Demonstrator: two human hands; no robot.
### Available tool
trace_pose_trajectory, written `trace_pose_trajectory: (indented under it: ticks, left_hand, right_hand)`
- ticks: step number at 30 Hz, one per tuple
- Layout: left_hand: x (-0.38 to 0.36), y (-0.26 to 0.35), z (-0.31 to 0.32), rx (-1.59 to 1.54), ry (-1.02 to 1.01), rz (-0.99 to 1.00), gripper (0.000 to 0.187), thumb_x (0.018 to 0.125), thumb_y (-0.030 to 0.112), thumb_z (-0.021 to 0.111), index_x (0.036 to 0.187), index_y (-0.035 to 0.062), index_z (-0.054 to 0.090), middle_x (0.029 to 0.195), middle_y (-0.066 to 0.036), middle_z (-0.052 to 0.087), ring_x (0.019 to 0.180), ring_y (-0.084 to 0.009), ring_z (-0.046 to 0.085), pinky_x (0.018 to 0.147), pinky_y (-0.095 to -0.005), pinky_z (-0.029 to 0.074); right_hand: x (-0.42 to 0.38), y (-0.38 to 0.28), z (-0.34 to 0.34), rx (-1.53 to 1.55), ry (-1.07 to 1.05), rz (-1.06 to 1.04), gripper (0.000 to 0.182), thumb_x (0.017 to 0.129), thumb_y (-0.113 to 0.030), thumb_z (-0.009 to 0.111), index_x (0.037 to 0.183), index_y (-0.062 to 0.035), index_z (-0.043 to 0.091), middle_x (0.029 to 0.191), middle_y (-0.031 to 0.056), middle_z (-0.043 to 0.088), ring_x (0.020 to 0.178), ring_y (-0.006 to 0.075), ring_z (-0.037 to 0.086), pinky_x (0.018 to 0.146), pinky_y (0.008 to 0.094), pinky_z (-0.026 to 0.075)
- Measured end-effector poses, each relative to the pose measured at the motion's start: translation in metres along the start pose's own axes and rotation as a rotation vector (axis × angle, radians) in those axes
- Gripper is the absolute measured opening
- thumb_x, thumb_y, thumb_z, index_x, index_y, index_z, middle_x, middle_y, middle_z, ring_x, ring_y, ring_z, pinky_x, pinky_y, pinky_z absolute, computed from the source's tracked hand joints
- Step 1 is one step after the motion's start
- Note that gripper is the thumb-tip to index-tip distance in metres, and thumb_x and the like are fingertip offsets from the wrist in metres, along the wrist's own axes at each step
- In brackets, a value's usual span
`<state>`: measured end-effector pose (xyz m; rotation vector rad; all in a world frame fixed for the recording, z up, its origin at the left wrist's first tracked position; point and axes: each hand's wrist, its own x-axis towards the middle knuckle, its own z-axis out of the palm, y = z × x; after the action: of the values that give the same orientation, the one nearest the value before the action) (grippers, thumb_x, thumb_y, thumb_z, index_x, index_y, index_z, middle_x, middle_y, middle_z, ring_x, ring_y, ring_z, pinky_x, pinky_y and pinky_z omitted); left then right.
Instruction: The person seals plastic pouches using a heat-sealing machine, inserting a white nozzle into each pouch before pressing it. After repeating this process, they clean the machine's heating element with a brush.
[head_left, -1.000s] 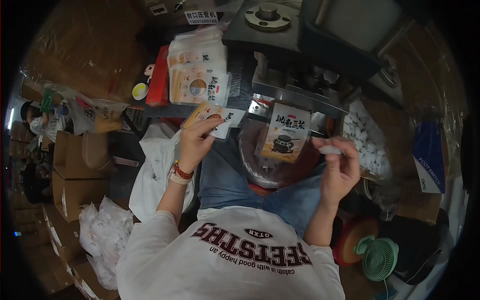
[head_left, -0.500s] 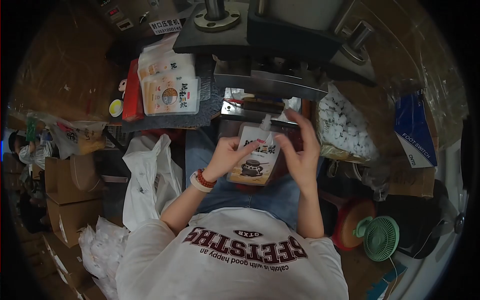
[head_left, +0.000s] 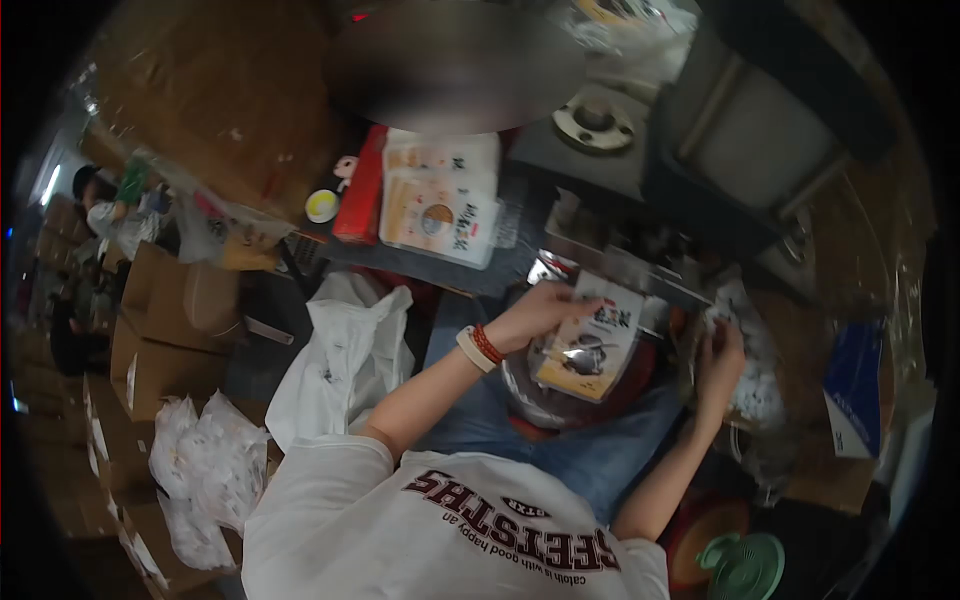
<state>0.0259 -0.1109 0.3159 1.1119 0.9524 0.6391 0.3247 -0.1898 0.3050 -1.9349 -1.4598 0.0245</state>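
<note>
My left hand (head_left: 545, 314) is closed on the upper left edge of a printed spout pouch (head_left: 588, 350), white and orange with a dark pot picture. The pouch hangs tilted over my lap, in front of the metal part of a machine; its spout is hard to make out now. Off to the right, my right hand (head_left: 722, 362) is at the near side of a container of small white plastic pieces (head_left: 760, 398), which look like caps. Its fingers are bent together, and what lies between them, if anything, is too blurred to tell.
A stack of similar pouches (head_left: 440, 225) lies on a grey mat beside a red box (head_left: 360, 195). The machine (head_left: 735, 150) rises at the back right. A white bag (head_left: 345, 345) is at my left. A green fan (head_left: 745, 568) and a blue box (head_left: 855, 385) sit on the right.
My right hand has moved away from the pouch, rightward to the white pieces. My left hand still holds the pouch. The camera view has turned and tilted.
</note>
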Motion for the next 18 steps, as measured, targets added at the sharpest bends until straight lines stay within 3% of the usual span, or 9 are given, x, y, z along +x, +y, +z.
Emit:
trace_pose_trajectory:
  ticks: [1,2,4,5,6,9,11,12,18]
  left_hand:
    - [-0.004,0.008,-0.012,0.182,0.007,0.04,0.035,0.085,0.033,0.07,0.098,-0.0001,0.068,0.077,-0.004,0.068,0.069,-0.0099,0.062,0.063,-0.0261,0.048]
    - [-0.01,0.014,-0.027,0.342,0.18,0.223,0.052,0.082,0.042,0.07,0.117,0.0047,0.062,0.107,-0.01,0.067,0.097,-0.022,0.063,0.087,-0.0381,0.047]
    - [-0.03,0.021,-0.06,1.158,0.773,0.562,0.071,0.079,0.049,0.068,0.134,0.01,0.048,0.139,-0.012,0.047,0.125,-0.0289,0.047,0.105,-0.0544,0.027]
    - [-0.042,0.018,-0.079,1.367,0.753,0.465,0.083,0.077,0.054,0.066,0.143,0.0151,0.034,0.152,-0.011,0.026,0.138,-0.0276,0.029,0.109,-0.0627,0.007]
    - [-0.051,0.008,-0.096,1.367,0.766,0.467,0.083,0.077,0.054,0.066,0.143,0.0151,0.034,0.152,-0.011,0.026,0.138,-0.0276,0.029,0.109,-0.0627,0.007]
    - [-0.072,-0.022,-0.122,1.516,0.538,0.624,0.063,0.078,0.037,0.069,0.134,0.0163,0.048,0.14,-0.01,0.046,0.127,-0.0274,0.045,0.107,-0.0548,0.025]
    - [-0.085,-0.029,-0.125,1.172,0.439,0.548,0.042,0.074,0.015,0.067,0.116,0.0151,0.064,0.117,-0.008,0.064,0.107,-0.0259,0.061,0.094,-0.0426,0.044]
    - [-0.091,-0.018,-0.109,1.107,0.591,0.568,0.033,0.069,0.001,0.061,0.098,0.013,0.071,0.095,-0.005,0.071,0.088,-0.0239,0.067,0.077,-0.0344,0.052]
    - [-0.105,0.001,-0.044,0.847,0.452,0.855,0.035,0.067,-0.002,0.061,0.098,0.0117,0.07,0.098,-0.004,0.07,0.093,-0.022,0.067,0.079,-0.0337,0.052]
  right_hand:
    - [-0.001,0.002,0.0,0.037,0.036,0.013,0.026,0.088,-0.01,0.059,0.113,-0.0022,0.062,0.093,0.0148,0.064,0.075,0.0232,0.061,0.068,0.0338,0.048]
    - [-0.001,-0.006,-0.003,0.086,0.082,0.061,0.026,0.09,-0.011,0.059,0.114,-0.0021,0.061,0.092,0.0125,0.063,0.077,0.0201,0.059,0.07,0.0317,0.047]
    - [-0.007,-0.019,-0.011,0.149,0.119,0.106,0.025,0.092,-0.013,0.058,0.114,-0.0021,0.061,0.091,0.0102,0.063,0.078,0.0171,0.057,0.071,0.0296,0.046]
    - [-0.011,-0.026,-0.013,0.293,0.205,0.088,0.025,0.093,-0.014,0.057,0.114,-0.001,0.061,0.093,0.0078,0.062,0.081,0.015,0.055,0.074,0.0276,0.044]
    - [-0.014,-0.034,-0.016,0.431,0.29,0.074,0.025,0.095,-0.015,0.057,0.114,0.0,0.061,0.094,0.0053,0.06,0.085,0.0129,0.054,0.077,0.0256,0.043]
    - [-0.03,-0.073,-0.022,0.831,0.234,0.236,0.024,0.095,-0.014,0.057,0.111,0.0028,0.061,0.1,0.0023,0.057,0.091,0.0111,0.051,0.083,0.0238,0.04]
    - [-0.042,-0.089,-0.021,0.959,0.144,0.119,0.025,0.092,-0.013,0.061,0.111,0.0032,0.062,0.101,0.0033,0.056,0.09,0.0116,0.051,0.082,0.024,0.041]
    - [-0.048,-0.098,-0.021,1.085,0.042,-0.011,0.026,0.089,-0.012,0.065,0.11,0.0036,0.063,0.102,0.0043,0.055,0.09,0.0121,0.052,0.08,0.0242,0.041]
    - [-0.068,-0.167,-0.014,0.882,-0.303,-0.088,0.022,0.08,0.002,0.067,0.102,0.0015,0.066,0.095,0.0087,0.06,0.089,0.0159,0.057,0.079,0.0259,0.046]
